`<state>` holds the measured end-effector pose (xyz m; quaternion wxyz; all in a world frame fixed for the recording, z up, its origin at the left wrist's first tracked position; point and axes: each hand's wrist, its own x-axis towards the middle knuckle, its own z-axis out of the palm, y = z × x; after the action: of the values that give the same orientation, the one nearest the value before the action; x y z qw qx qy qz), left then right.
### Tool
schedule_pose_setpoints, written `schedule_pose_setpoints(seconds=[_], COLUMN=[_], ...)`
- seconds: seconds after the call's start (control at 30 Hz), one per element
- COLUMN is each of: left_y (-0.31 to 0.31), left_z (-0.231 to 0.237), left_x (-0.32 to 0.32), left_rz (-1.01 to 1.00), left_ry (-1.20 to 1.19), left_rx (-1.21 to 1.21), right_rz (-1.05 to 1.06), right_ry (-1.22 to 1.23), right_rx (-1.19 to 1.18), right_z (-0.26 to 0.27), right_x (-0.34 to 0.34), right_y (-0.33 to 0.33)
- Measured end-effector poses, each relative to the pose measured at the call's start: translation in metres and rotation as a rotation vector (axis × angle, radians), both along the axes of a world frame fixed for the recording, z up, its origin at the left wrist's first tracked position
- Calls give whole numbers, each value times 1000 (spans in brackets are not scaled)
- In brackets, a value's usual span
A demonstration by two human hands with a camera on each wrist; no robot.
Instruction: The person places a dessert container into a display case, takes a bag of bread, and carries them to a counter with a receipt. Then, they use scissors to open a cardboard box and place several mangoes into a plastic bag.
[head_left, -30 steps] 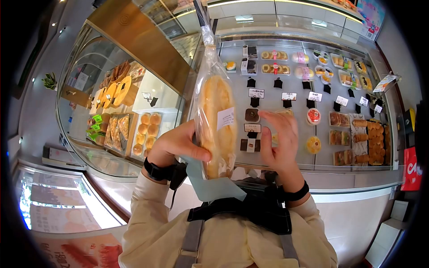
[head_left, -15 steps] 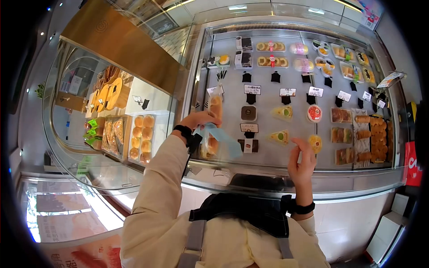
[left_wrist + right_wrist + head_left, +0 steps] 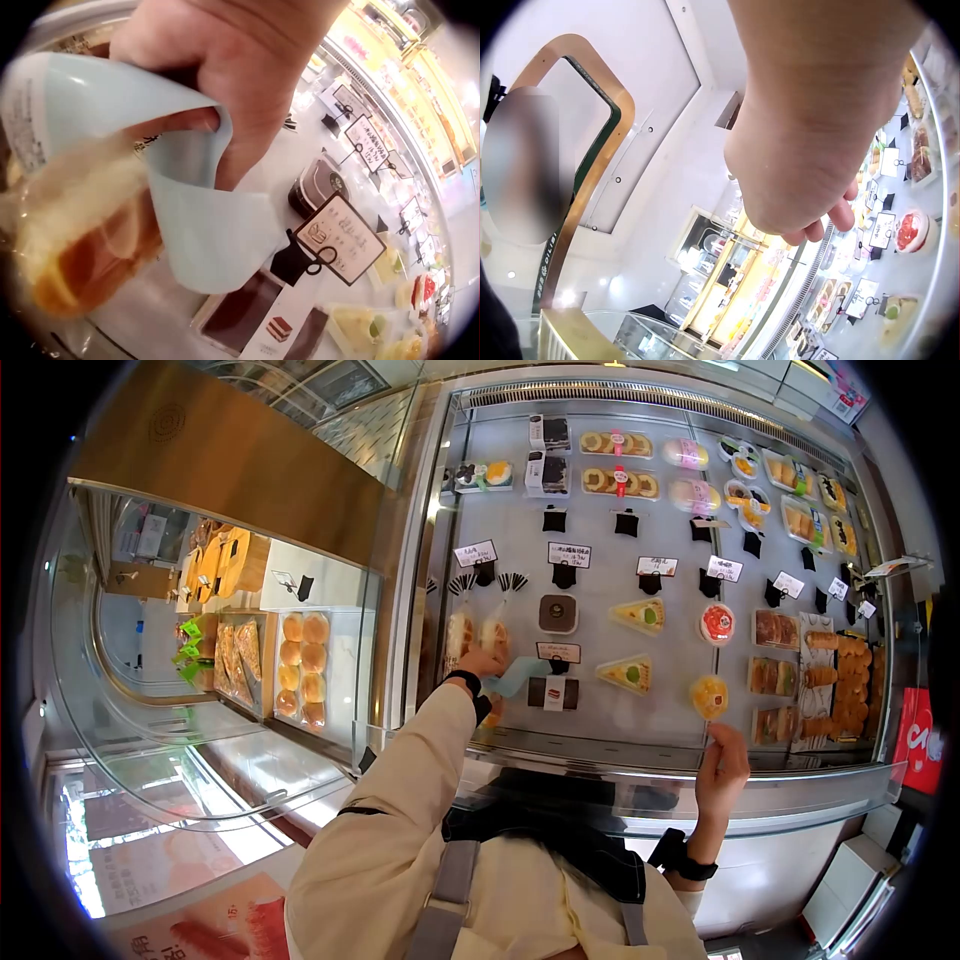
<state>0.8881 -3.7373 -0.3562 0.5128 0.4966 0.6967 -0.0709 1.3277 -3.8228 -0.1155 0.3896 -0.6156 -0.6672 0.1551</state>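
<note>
My left hand (image 3: 485,660) reaches down into the display case, at the lower part of a bagged bread (image 3: 494,632). It holds a curling pale blue paper strip (image 3: 210,232), which hangs out beside the thumb. Below the hand in the left wrist view, the bread (image 3: 112,251) shows through its clear bag; most of the fingertips are hidden. Another bagged loaf (image 3: 460,634) lies just to the left. My right hand (image 3: 725,768) hovers at the front glass near a round yellow dessert (image 3: 709,698), its fingers loosely curled with nothing in them.
A boxed brown cake (image 3: 553,693) and a square chocolate cup (image 3: 558,613) lie right of the left hand. Price cards (image 3: 558,652) on black stands rise between rows. Triangular cake slices (image 3: 626,674) sit further right. The case's front glass edge (image 3: 620,818) runs below both arms.
My left hand has lowered the long bagged bread from in front of me into the case, still with the blue strip. My right hand has moved right and down, away from the bread.
</note>
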Motion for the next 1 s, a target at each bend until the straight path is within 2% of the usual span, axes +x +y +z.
schedule_pose_setpoints(seconds=[0.07,0.1,0.17,0.2,0.23,0.3,0.37,0.43,0.5,0.57,0.63,0.67,0.7,0.77,0.8,0.87,0.9,1.0], left_y=[-2,-2,3,3,7,23,42,40,12,-27,-90,-124,-156,-209,-233,-280,-301,-357], left_z=[-19,-9,36,42,48,62,100,183,290,327,378,393,401,396,393,381,372,348], left_x=[5,12,29,31,27,18,13,27,53,61,74,80,83,81,81,80,79,83], left_rz=[110,127,76,49,64,-208,-237,276,537,494,382,406,427,387,530,788,897,1064], left_ry=[218,212,367,399,398,259,198,-280,-509,-774,-803,-827,-854,-719,-665,-501,-396,-176], left_rx=[75,70,61,204,209,211,275,303,447,738,832,820,806,949,911,819,768,877], right_rz=[69,86,83,99,110,136,174,223,288,331,394,402,419,541,565,866,979,1276], right_ry=[-63,-70,3,-1,6,4,-8,-43,-30,10,45,70,71,271,273,489,468,427], right_rx=[-13,-16,-113,-109,-108,-98,-75,-15,89,14,30,25,31,-164,-158,-356,-391,-455], right_z=[1,1,1,3,5,11,19,22,15,16,21,24,30,44,46,43,41,37], right_x=[-2,-4,-8,-10,-12,-14,-16,-17,-23,-35,-55,-65,-77,-111,-128,-164,-184,-248], right_y=[3,3,3,4,5,5,4,-1,4,3,2,-2,-6,-13,-15,-23,-29,-48])
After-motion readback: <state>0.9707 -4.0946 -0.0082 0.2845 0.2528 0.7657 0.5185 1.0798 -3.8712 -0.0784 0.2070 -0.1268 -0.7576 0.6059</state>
